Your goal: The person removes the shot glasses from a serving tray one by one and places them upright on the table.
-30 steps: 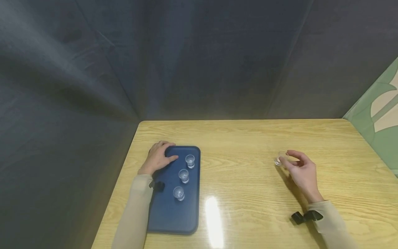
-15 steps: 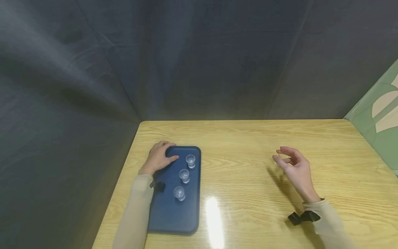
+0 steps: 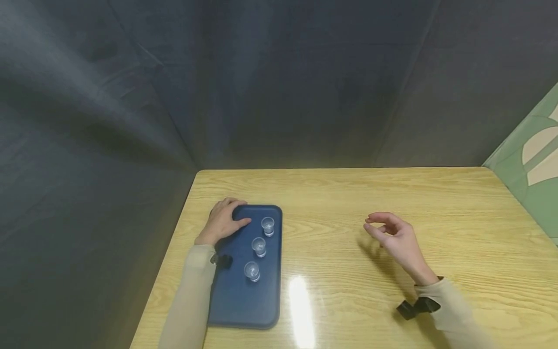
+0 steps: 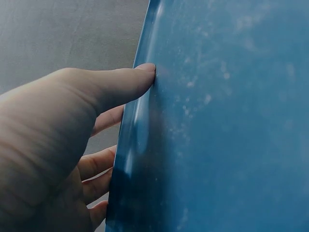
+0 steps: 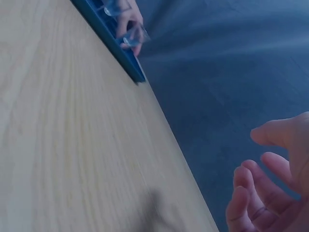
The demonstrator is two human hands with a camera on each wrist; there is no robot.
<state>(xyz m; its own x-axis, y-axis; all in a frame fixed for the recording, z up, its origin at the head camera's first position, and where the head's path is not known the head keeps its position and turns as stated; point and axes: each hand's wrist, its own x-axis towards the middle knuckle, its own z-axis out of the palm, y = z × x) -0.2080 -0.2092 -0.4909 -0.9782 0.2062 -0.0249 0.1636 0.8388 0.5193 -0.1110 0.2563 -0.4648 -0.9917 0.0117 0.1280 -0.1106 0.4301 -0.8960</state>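
Observation:
A dark blue tray [image 3: 244,308] lies on the left part of the table. My left hand [image 3: 221,223] grips its far left corner; in the left wrist view the thumb [image 4: 130,79] presses over the rim while the other fingers lie along the outside. Standing in a slanting row on the tray are three small clear shot glasses, the far one [image 3: 268,226], the middle one [image 3: 259,246] and the near one [image 3: 252,271]. Out to the right, my right hand [image 3: 403,245] hovers over the table, thumb and fingers apart and nothing visible between them [image 5: 277,181].
The wooden table [image 3: 331,194] runs up to dark fabric [image 3: 305,97] at the back and on the left. A green patterned panel [image 3: 540,160] borders the right side. Wrist cameras sit at both cuffs, the right one [image 3: 414,308] low over the tabletop.
My right hand has moved left. The clear glass at its fingertips one second ago no longer shows. My left hand and the tray with its three glasses have stayed put.

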